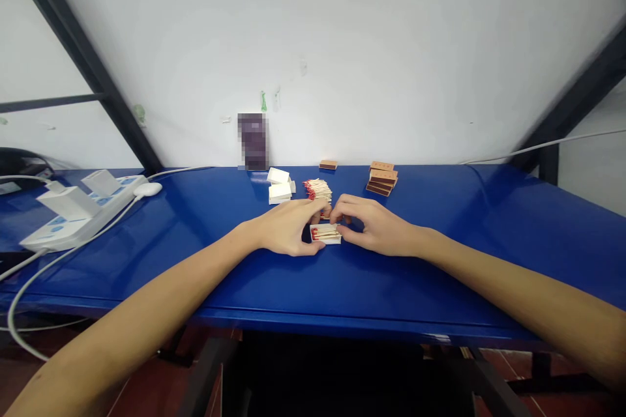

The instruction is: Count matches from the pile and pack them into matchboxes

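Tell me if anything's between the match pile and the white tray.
Yes, your own hands: the left hand and right hand curl in from either side between the pile and the tray. They hide part of the gap, so I can't rule out more.

This looks like a simple indoor workspace, a bench or desk bay; whether it belongs to a home, an office or a workshop cannot be told. A glossy blue tabletop [293, 290] is set against a white wall [391, 58] bearing scuffs and a green scrap [263, 101]. 2 dark posts [72, 32] flank it, a power strip [53, 232] with 2 white adapters [71, 202] lies at the left, and reddish floor tiles [141, 381] show below
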Demonstrator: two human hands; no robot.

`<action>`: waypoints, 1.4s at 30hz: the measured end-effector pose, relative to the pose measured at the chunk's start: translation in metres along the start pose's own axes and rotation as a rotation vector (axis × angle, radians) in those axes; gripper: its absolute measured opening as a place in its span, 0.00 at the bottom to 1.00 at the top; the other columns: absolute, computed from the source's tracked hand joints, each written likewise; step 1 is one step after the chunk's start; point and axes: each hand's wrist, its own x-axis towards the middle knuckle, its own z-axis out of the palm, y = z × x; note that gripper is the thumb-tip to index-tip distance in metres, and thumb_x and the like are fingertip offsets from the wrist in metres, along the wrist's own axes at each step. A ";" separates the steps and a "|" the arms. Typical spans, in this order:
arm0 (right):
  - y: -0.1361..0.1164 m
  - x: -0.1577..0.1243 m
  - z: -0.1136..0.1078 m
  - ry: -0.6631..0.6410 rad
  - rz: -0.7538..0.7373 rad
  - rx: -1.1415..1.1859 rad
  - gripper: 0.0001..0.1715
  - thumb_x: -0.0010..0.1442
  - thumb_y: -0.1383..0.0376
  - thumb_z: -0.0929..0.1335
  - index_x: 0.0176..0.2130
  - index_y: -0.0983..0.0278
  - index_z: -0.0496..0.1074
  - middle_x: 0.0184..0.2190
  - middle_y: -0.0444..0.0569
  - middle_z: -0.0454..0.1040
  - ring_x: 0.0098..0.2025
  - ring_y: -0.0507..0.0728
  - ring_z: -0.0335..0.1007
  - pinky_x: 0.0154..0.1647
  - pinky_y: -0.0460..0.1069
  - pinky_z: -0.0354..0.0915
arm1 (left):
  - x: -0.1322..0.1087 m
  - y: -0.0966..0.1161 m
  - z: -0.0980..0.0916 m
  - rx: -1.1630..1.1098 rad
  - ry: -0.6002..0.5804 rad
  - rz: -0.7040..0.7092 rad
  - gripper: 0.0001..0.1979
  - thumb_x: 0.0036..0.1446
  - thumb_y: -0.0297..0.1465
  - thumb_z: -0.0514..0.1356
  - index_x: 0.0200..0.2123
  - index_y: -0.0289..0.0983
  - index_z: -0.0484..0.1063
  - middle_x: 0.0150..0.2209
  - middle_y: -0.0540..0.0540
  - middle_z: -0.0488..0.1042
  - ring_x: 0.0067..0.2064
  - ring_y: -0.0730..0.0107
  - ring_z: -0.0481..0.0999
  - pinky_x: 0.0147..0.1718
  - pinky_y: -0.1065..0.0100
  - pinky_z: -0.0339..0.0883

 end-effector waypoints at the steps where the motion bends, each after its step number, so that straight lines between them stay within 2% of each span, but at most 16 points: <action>1: 0.000 0.000 0.001 -0.001 0.002 -0.006 0.05 0.64 0.67 0.64 0.40 0.62 0.70 0.36 0.48 0.70 0.35 0.54 0.66 0.36 0.49 0.64 | 0.000 0.000 0.000 0.002 0.000 -0.002 0.17 0.51 0.37 0.62 0.43 0.38 0.63 0.35 0.49 0.69 0.35 0.65 0.69 0.36 0.66 0.62; 8: 0.001 -0.001 0.001 -0.014 -0.007 -0.031 0.07 0.64 0.69 0.63 0.39 0.62 0.70 0.35 0.48 0.70 0.34 0.54 0.65 0.36 0.49 0.63 | 0.001 -0.001 0.000 0.011 0.007 0.022 0.14 0.53 0.38 0.62 0.38 0.39 0.63 0.32 0.50 0.68 0.33 0.67 0.67 0.34 0.66 0.60; 14: 0.000 0.001 0.008 0.063 0.048 -0.040 0.03 0.61 0.69 0.65 0.34 0.62 0.68 0.31 0.46 0.69 0.32 0.53 0.63 0.33 0.48 0.60 | 0.001 -0.004 0.002 0.017 0.020 0.015 0.14 0.53 0.38 0.62 0.38 0.39 0.63 0.32 0.50 0.68 0.33 0.67 0.67 0.34 0.66 0.60; 23: 0.005 0.001 0.010 0.086 0.105 -0.053 0.04 0.61 0.68 0.65 0.38 0.63 0.70 0.30 0.45 0.69 0.30 0.53 0.63 0.32 0.48 0.58 | 0.001 -0.002 0.002 0.031 0.026 0.035 0.13 0.54 0.40 0.61 0.32 0.38 0.61 0.29 0.51 0.65 0.30 0.70 0.63 0.32 0.67 0.57; 32: 0.004 0.001 0.012 0.083 0.140 0.024 0.05 0.61 0.68 0.64 0.34 0.63 0.70 0.29 0.45 0.70 0.29 0.52 0.63 0.30 0.48 0.58 | 0.002 -0.004 0.003 0.036 0.029 0.054 0.12 0.54 0.38 0.62 0.39 0.37 0.70 0.33 0.50 0.71 0.35 0.68 0.69 0.36 0.66 0.61; 38: 0.002 -0.001 0.008 0.056 0.075 -0.044 0.06 0.61 0.68 0.64 0.34 0.63 0.71 0.30 0.46 0.69 0.31 0.53 0.63 0.33 0.48 0.57 | 0.002 -0.005 0.004 0.043 0.045 0.081 0.12 0.55 0.38 0.63 0.39 0.37 0.72 0.35 0.48 0.73 0.36 0.68 0.71 0.37 0.66 0.62; 42: -0.001 0.001 0.008 0.031 0.120 -0.060 0.04 0.59 0.68 0.65 0.32 0.63 0.70 0.30 0.45 0.68 0.31 0.52 0.62 0.32 0.47 0.56 | 0.002 -0.005 0.005 0.049 0.060 0.093 0.12 0.55 0.37 0.63 0.39 0.37 0.72 0.35 0.48 0.74 0.37 0.67 0.72 0.37 0.67 0.62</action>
